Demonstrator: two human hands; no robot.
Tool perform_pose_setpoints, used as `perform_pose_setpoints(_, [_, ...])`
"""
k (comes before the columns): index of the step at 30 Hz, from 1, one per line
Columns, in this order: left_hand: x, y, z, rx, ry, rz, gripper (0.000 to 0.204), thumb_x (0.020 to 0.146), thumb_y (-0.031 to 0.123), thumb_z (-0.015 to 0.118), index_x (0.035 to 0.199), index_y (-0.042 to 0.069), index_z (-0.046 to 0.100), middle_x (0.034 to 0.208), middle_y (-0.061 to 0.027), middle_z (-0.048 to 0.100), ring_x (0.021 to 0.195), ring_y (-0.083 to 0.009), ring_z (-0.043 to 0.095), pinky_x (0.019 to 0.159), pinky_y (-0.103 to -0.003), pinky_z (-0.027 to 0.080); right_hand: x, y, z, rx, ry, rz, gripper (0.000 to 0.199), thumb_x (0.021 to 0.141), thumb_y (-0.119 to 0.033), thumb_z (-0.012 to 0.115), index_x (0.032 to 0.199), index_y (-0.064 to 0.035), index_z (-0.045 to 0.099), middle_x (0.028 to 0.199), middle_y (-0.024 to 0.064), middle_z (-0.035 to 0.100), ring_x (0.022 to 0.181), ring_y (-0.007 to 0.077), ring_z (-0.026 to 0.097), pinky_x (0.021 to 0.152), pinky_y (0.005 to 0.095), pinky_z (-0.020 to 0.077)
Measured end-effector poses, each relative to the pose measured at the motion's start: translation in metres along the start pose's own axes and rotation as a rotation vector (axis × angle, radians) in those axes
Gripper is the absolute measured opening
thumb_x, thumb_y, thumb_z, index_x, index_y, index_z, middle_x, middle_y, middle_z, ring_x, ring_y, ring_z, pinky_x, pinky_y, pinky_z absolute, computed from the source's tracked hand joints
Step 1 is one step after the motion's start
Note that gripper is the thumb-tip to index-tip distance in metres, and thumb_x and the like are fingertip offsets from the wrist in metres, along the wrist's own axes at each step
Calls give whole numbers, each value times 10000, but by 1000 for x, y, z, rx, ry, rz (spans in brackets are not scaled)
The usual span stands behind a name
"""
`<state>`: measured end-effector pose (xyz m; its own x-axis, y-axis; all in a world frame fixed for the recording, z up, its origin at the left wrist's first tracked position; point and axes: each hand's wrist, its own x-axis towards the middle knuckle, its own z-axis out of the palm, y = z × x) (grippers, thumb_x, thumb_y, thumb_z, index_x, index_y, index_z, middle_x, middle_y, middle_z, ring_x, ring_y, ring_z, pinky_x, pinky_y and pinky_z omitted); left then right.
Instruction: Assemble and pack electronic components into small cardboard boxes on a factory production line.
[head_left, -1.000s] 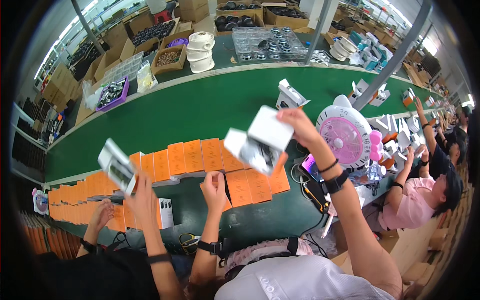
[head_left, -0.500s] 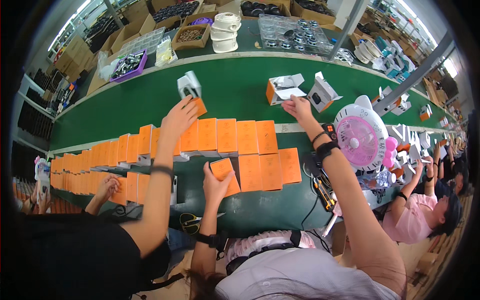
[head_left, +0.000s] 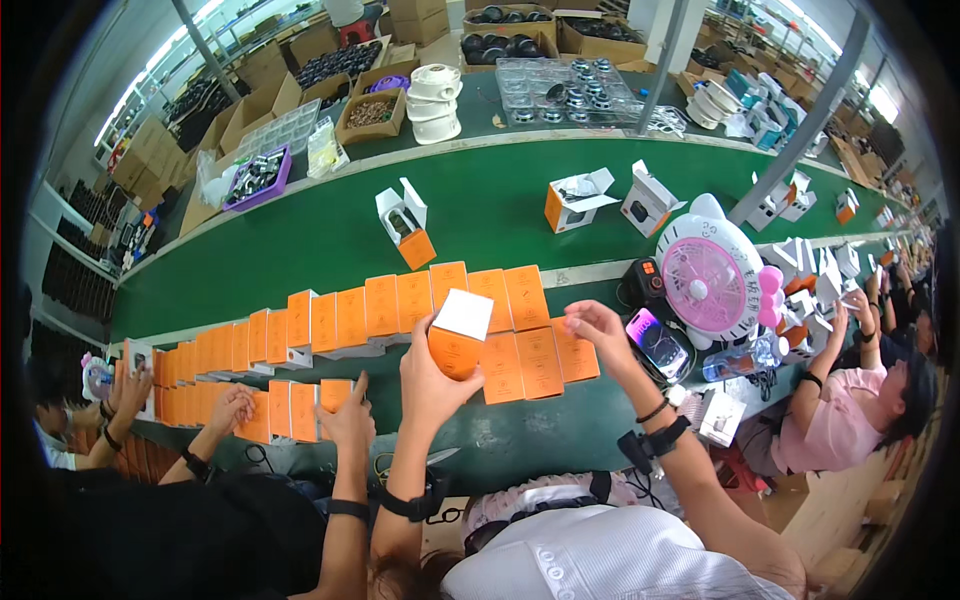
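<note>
Raised above the rows on the bench, an orange box with a white end [head_left: 459, 330] is gripped by my left hand [head_left: 432, 382], thumb on one side and fingers on the other. My right hand [head_left: 602, 335] hovers beside the rightmost orange box [head_left: 575, 352] of the near row, fingers loosely bent and apart, with nothing visible in them. Whether it touches that box I cannot tell. Orange boxes [head_left: 507, 368] stand packed together in two long rows. Beyond them, on the green belt, are open-flapped boxes [head_left: 580, 200] with dark items inside.
To my right stand a pink and white fan [head_left: 708, 285], a phone [head_left: 659, 343] and a water bottle [head_left: 745, 358]. At my left a co-worker's hands [head_left: 348, 420] are among the boxes. Another open box [head_left: 403, 222] sits on the belt. Scissors [head_left: 440, 457] lie near the bench edge.
My left hand has lifted and turned its box, so a white end now shows. My right hand has drawn back from the open box on the belt. The co-worker's hand has left the belt.
</note>
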<state>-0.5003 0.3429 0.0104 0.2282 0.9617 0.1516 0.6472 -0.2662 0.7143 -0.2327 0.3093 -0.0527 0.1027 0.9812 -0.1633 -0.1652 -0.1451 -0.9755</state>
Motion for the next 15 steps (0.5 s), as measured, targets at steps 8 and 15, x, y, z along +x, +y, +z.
perform_pose_setpoints(8, [-32, 31, 70, -467, 28, 25, 909, 564, 142, 862, 1298, -14, 350, 1202, -167, 518, 1060, -281, 575, 891, -361, 483, 15, -30, 58, -422, -46, -230, 315, 851, -221, 609, 1082, -8, 586, 1019, 102, 590, 930, 204, 561, 792, 303, 444])
perform_pose_setpoints(15, [-19, -1, 70, -464, -100, 125, 1050, 508, 182, 899, 1347, -5, 296, 1230, -179, 460, 1047, -269, 554, 813, -356, 515, 0, -44, 83, -1021, -3, -721, 238, 724, -153, 675, 903, -16, 597, 917, 120, 561, 897, 289, 535, 770, 368, 438])
